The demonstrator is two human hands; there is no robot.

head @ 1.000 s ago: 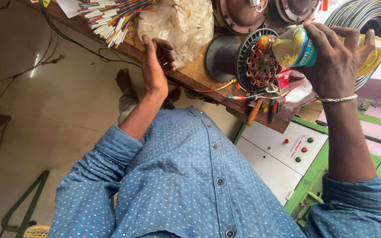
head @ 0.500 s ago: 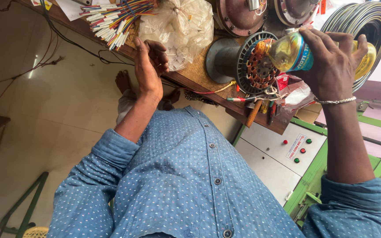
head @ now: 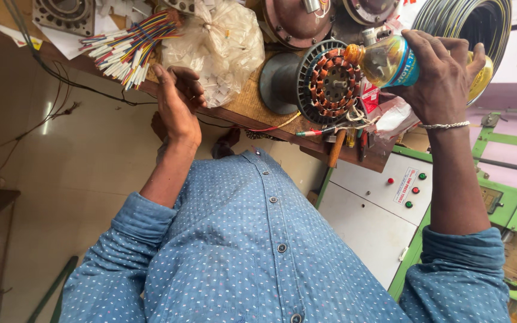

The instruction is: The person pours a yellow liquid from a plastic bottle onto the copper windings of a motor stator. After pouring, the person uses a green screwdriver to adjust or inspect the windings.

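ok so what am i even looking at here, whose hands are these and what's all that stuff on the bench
The camera sits on a person's head and looks down past their blue shirt at their own two bare hands. The right hand holds a small bottle of yellow liquid, tipped toward a round motor core wound with copper coils. The left hand is empty, palm open, at the bench edge. On the bench lie a bundle of coloured wires and a clear plastic bag.

Single head-worn camera, looking steeply down own chest toward workbench [head: 252,110] edge (no second view to overlap). Close range: blue shirt [head: 252,251] fills lower frame, floor [head: 61,173] at left.
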